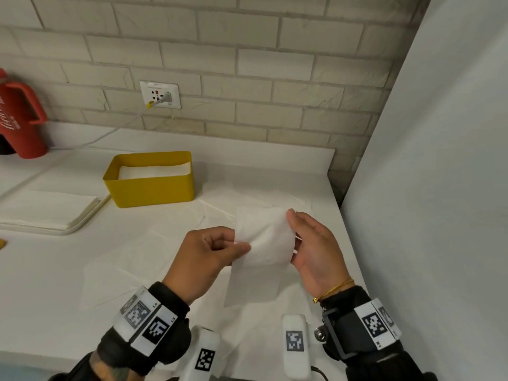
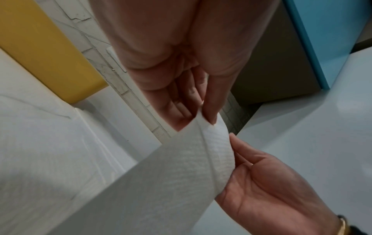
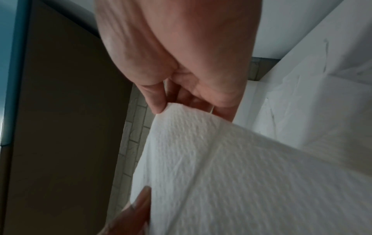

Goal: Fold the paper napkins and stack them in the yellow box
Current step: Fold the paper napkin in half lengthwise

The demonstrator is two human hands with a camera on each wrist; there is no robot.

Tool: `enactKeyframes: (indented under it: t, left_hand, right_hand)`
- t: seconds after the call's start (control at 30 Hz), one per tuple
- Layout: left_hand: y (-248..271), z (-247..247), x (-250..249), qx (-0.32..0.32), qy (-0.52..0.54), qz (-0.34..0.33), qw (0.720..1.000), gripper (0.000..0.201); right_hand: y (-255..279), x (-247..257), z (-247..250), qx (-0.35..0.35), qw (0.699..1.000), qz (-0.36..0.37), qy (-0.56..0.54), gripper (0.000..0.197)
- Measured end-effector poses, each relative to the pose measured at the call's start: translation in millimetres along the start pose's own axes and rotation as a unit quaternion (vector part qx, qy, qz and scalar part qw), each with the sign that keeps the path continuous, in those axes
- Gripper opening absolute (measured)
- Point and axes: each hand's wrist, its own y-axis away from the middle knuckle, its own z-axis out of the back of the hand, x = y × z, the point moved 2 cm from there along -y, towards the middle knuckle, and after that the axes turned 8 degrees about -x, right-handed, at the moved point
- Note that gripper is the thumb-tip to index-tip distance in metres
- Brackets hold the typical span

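The right hand's (image 1: pixel 313 243) fingers are hidden behind a white napkin (image 1: pixel 265 237), which is pinched at its left edge by the left hand (image 1: pixel 209 254) above the tabletop (image 1: pixel 55 270) (loose sheets barely show there). Folded napkins (image 1: pixel 154 170) are stacked inside the yellow box (image 1: pixel 151 188).

Your left hand (image 1: pixel 211 250) is raised in front of you, knuckles up, fingers curled, thumb and forefinger pinching the left edge of a white embossed paper napkin (image 1: pixel 264 240). Your right hand (image 1: pixel 316 248) faces it just to the right, palm turned inward, its grip closed on the opposite edge. Black tagged bands wrap both wrists.
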Motion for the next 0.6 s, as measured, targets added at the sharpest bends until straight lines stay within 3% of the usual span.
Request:
enactKeyframes:
  t: [0.1,0.23,0.33,0.43,0.47,0.57,0.6]
  left_hand:
    - [3.3,1.7,-1.4,0.004,0.015,0.022,1.0,0.027]
    - [2.6,-0.6,-10.0,-0.001,0.1,0.065,0.993,0.015]
    - [-4.2,-2.8,-21.9,-0.008,0.129,0.065,0.99,0.045]
    - [-8.7,-3.5,-30.1,-0.011,0.159,0.069,0.985,0.032]
    - [-8.8,-3.0,-32.7,-0.014,0.162,0.071,0.984,0.036]
    - [-12.1,3.0,-31.3,-0.033,0.176,0.062,0.982,0.081]
    - [-12.8,4.8,-32.2,-0.039,0.187,0.064,0.98,0.081]
  right_hand:
    - [1.7,-0.5,-2.8,0.001,0.999,-0.032,-0.032,0.022]
    - [3.9,-0.8,-9.3,0.003,1.0,-0.021,-0.011,0.027]
    - [6.6,-2.1,-14.4,0.005,1.0,-0.011,0.002,0.031]
    - [8.6,-3.5,-15.1,0.007,1.0,-0.021,-0.01,0.041]
    - [9.9,-4.3,-14.0,0.013,1.0,-0.023,-0.01,0.046]
    - [20.4,-11.0,-10.7,0.061,0.997,-0.008,0.042,0.051]
    - [24.8,-15.1,-10.9,0.08,0.995,-0.003,0.062,0.046]
